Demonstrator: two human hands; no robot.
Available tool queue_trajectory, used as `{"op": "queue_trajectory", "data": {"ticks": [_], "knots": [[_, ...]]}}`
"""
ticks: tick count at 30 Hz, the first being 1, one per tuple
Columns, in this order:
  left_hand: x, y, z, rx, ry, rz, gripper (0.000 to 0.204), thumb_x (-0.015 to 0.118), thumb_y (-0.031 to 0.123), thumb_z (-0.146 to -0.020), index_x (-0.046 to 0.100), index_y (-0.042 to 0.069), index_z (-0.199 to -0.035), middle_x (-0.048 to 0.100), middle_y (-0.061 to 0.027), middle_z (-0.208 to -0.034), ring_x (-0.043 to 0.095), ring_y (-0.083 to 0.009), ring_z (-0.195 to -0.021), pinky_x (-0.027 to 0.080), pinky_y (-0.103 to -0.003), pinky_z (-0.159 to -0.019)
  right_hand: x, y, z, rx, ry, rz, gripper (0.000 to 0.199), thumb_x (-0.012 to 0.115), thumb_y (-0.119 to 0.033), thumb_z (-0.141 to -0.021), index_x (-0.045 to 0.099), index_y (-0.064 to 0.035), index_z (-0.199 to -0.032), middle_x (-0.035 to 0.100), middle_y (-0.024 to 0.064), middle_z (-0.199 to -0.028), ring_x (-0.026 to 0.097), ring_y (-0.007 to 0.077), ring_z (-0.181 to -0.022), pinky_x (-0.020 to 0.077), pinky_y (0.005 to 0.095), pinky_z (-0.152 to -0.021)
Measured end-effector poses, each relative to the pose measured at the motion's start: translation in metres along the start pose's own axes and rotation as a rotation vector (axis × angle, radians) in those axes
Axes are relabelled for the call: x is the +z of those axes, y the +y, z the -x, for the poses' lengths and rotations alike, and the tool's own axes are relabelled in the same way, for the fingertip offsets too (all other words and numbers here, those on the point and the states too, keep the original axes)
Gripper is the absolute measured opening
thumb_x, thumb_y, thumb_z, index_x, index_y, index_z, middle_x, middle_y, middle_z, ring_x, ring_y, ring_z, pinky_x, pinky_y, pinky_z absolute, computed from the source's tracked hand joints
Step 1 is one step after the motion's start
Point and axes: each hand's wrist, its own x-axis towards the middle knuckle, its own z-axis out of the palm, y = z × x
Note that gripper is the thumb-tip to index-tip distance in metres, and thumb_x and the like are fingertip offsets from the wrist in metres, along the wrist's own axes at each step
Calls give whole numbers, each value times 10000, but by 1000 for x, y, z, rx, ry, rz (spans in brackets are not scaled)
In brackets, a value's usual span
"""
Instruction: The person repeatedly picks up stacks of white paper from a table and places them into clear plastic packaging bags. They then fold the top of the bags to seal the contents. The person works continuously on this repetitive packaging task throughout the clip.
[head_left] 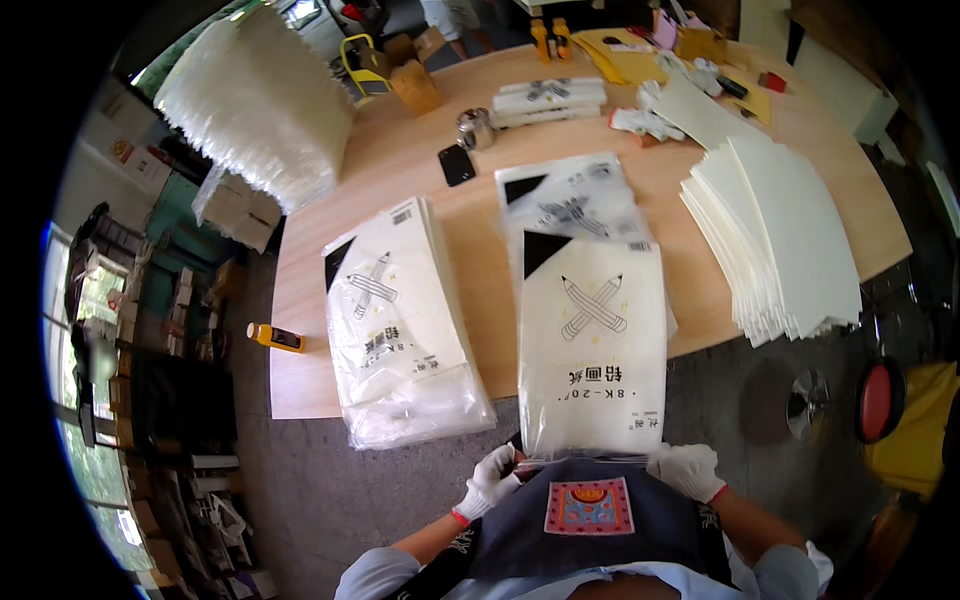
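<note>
A clear plastic bag of white drawing paper (593, 345), printed with crossed pencils and a black corner, lies flat and overhangs the table's front edge toward me. My left hand (489, 484), in a white knit glove, is closed at the left corner of the bag's near end. The gloved right hand (688, 471) grips the opposite corner, its fingertips partly hidden. Under the bag's far end, another printed plastic bag (575, 190) shows. To the left lies a thick stack of filled bags (395, 330), its near end also past the edge.
On the wooden table (465, 270), fanned white sheets (795, 240) lie at right. Farther back are a black phone (456, 166), a metal can (475, 129) and bundled bags (547, 100). An orange bottle (276, 337) lies at the left edge. A tall wrapped stack (255, 105) stands far left.
</note>
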Motion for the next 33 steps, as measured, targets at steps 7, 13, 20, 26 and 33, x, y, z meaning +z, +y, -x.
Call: {"op": "queue_trajectory", "data": {"ticks": [7, 13, 20, 26, 33], "knots": [[2, 42, 3, 290, -14, -452, 137, 606, 49, -756, 478, 34, -708, 455, -80, -654, 464, -180, -578, 390, -287, -542, -21, -1, 0, -155, -215, -87, 251, 523, -282, -798, 593, -144, -600, 581, 62, -507, 563, 237, -386, 413, 395, -339], [-9, 35, 4, 340, -38, -525, 212, 627, 104, -755, 439, 46, -676, 461, -99, -680, 460, -250, -575, 377, -328, -527, -45, 4, -10, -269, -239, -167, 219, 516, -255, -794, 622, -137, -643, 613, 81, -579, 611, 255, -480, 460, 401, -400], [-9, 54, -9, 451, -204, -716, 171, 647, 137, -705, 495, 58, -696, 491, -102, -696, 524, -290, -645, 411, -392, -560, -66, 1, -34, -154, -622, -5, 265, 525, -335, -819, 676, -139, -722, 669, 65, -721, 663, 283, -654, 512, 403, -534], [-25, 48, -3, 578, -404, -763, 133, 641, 162, -758, 572, 49, -770, 580, -131, -809, 588, -299, -750, 463, -377, -625, -61, 11, -24, -168, -834, -44, 337, 477, -394, -893, 693, -136, -894, 669, 100, -811, 666, 283, -776, 519, 424, -656], [4, 70, -26, 580, -73, -723, 233, 639, 18, -590, 412, 63, -568, 448, -92, -569, 478, -290, -527, 411, -360, -503, -54, 64, -54, 204, -829, -693, 576, 374, -595, -873, 691, -115, -895, 676, 151, -907, 647, 333, -879, 492, 408, -787]]}}
